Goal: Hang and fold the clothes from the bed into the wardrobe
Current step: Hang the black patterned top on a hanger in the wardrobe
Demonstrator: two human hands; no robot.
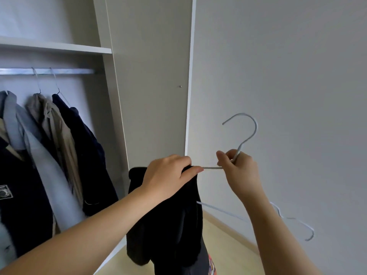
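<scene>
Before the wardrobe (116,100), left hand (168,175) pinching black garment (168,225) against hanger (250,124), right hand (239,168) gripping its neck.

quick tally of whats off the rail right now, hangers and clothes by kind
white hanger: 2
black garment: 1
total: 3
</scene>
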